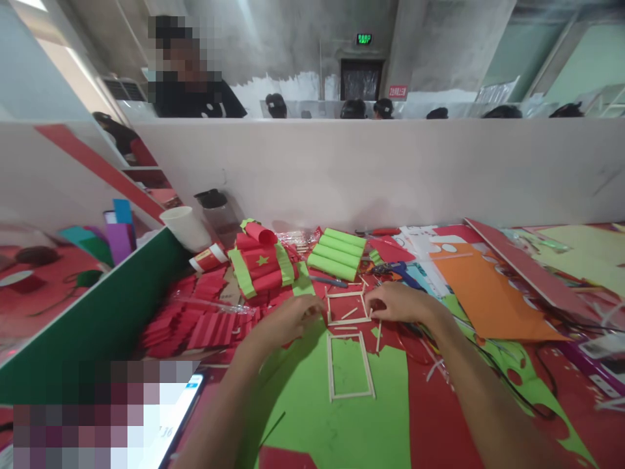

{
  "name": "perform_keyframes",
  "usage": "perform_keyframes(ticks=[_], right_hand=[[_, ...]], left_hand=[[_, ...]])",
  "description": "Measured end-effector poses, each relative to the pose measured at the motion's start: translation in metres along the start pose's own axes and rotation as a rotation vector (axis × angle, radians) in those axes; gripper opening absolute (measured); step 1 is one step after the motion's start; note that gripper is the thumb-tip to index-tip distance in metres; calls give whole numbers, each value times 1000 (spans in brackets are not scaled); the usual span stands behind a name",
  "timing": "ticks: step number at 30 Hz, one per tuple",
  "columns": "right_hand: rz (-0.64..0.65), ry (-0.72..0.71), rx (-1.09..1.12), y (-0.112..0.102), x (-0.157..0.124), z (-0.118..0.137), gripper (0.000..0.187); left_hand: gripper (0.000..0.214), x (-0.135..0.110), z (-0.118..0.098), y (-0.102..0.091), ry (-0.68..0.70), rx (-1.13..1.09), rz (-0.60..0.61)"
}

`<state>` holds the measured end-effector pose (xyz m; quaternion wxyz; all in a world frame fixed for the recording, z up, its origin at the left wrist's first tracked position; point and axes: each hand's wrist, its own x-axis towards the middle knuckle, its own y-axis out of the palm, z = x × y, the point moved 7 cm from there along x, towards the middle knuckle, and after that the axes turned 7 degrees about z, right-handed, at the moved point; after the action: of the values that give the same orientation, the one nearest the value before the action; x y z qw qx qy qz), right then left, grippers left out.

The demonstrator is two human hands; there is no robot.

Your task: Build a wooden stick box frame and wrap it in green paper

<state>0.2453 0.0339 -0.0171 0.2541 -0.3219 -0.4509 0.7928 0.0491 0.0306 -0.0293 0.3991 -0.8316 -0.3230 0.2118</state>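
A small rectangular frame of pale wooden sticks [348, 322] lies between my hands. Close by its left side, my left hand [295, 319] has its fingers curled together; whatever they hold is hidden. My right hand [398, 301] is closed in a pinch at the frame's right side, where a short stick end shows at the fingertips. Nearer to me, a second, taller stick frame [353, 395] rests flat on a green sheet [303, 417]. One loose stick [379, 337] lies below my right hand, and a few short pieces lie in and around the upper frame.
Behind my hands are a red-and-green paper model with a star [262, 260], a rolled green paper piece [336, 254] and blue-handled scissors [410, 273]. Folded red paper [209, 329] and a phone [170, 417] lie left. Orange card [488, 293] lies right. A white partition [366, 169] stands behind.
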Motion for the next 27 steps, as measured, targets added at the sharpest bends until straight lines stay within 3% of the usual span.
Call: perform_keyframes(ticks=[13, 27], right_hand=[[-13, -23, -2, 2, 2, -2, 10], [-4, -31, 0, 0, 3, -1, 9]], left_hand=[[34, 7, 12, 19, 137, 23, -103], [33, 9, 6, 17, 127, 86, -96]])
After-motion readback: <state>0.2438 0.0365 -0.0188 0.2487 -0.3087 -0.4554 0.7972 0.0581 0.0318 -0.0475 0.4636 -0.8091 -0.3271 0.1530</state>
